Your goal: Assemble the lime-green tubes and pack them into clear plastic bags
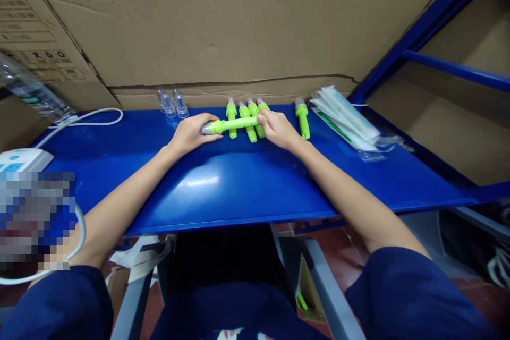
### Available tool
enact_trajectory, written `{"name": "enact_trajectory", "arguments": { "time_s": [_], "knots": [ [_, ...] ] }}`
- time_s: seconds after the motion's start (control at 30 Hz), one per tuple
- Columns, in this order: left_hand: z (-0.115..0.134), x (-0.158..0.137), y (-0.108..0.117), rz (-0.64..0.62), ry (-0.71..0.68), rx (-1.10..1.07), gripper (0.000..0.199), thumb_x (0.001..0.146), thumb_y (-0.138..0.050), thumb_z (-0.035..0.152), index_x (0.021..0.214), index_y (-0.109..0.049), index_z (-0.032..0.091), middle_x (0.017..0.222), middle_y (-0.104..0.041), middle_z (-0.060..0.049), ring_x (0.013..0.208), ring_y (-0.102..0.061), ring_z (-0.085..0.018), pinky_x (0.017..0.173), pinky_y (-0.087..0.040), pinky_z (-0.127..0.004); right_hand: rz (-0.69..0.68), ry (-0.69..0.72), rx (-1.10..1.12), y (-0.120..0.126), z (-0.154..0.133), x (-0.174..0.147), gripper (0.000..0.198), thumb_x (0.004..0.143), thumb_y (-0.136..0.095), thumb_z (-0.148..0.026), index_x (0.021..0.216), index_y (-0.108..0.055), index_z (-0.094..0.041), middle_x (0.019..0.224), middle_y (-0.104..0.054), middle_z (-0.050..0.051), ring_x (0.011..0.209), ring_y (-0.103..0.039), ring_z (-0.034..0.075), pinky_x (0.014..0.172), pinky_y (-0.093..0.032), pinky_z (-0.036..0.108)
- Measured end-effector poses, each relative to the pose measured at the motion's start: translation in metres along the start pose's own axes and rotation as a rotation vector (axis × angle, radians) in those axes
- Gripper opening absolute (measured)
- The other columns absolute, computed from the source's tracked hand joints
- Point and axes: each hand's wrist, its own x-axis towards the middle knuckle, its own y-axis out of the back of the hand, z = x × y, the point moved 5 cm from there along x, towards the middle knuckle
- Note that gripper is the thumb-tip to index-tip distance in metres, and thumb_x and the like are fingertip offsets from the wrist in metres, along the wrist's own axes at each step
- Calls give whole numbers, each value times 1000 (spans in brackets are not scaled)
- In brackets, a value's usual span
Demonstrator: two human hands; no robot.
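A lime-green flashlight-like stick (239, 122) with a clear end lies level between my hands, just above the blue table. My left hand (192, 134) is closed around its clear end, thumb and fingers on either side. The other, plain green end is pinched in my right hand (280, 128). Behind it, several similar green sticks (231, 112) lie with their clear tips toward the cardboard, partly covered by the held one. Another green stick (303, 123) lies to the right of my right hand. Three clear domed caps (180, 104) stand behind my left hand.
Packaged paper-like items (346, 119) lie at the table's right. A white power strip (26, 160) with a cable and a plastic bottle (34, 93) are on the left. Cardboard (239, 26) walls the back of the blue table (239, 191); a blue frame (422, 26) rises at right.
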Motion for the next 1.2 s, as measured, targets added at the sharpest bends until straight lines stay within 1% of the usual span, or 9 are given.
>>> {"name": "enact_trajectory", "arguments": {
  "time_s": [0.17,0.33,0.4,0.53,0.7,0.9,1.0,1.1,1.2],
  "knots": [
    [11,1,3,-18,-22,26,47,90,-72,52,125,-70,20,123,-78,-10,107,-75,-28,90,-55,-35,-64,-40,66,0,5,0,73,102,-6,-78,88,-53,-25,77,-61,9,74,-61,27,75,-52,42],
    [3,4,3,10,44,-115,47,86,-72,52,118,-72,18,117,-79,-9,103,-75,-27,92,-55,-37,26,-30,95,7,-6,0,57,106,-29,-69,124,-55,-21,97,-69,11,86,-67,29,80,-53,42],
    [-2,4,3,15,83,-204,49,84,-72,56,115,-73,17,113,-80,-9,98,-75,-25,90,-55,-35,29,6,80,8,-13,0,51,106,-40,-63,131,-53,-20,103,-70,12,91,-68,30,81,-54,43],
    [-7,2,1,-10,112,-327,57,79,-75,62,109,-74,15,106,-80,-10,91,-73,-23,83,-54,-32,22,74,24,11,-23,-2,43,107,-42,-55,128,-55,-20,114,-69,16,99,-69,31,83,-57,44],
    [-6,0,3,-19,58,-183,60,72,-82,60,113,-73,17,101,-80,-6,82,-71,-21,76,-51,-30,40,109,-105,13,-31,-7,43,107,-39,-53,123,-60,-19,125,-65,19,108,-67,33,81,-58,42],
    [-9,-1,3,-45,51,40,45,76,-80,50,113,-75,24,88,-80,-2,72,-72,-20,65,-45,-27,-33,96,-157,-2,-27,-10,39,106,-41,-46,114,-65,-17,109,-71,17,96,-67,32,76,-55,41],
    [-7,-1,4,-57,33,150,39,78,-76,43,112,-77,26,89,-81,-3,75,-74,-23,63,-44,-28,-65,72,-97,-8,-25,-9,39,105,-41,-47,106,-67,-19,101,-72,14,91,-67,30,76,-54,41],
    [-1,-1,5,-80,1,238,39,80,-73,40,115,-77,25,97,-83,-5,81,-76,-26,62,-43,-29,-109,20,46,-12,-22,-8,49,105,-36,-56,89,-66,-20,85,-70,11,77,-63,26,74,-52,40],
    [7,-2,6,-85,-44,319,41,83,-72,39,121,-76,25,106,-83,-7,83,-77,-27,60,-41,-30,-201,-50,243,-16,-16,-6,64,103,-28,-71,75,-59,-22,65,-58,5,63,-54,21,66,-50,39]
  ]
}}
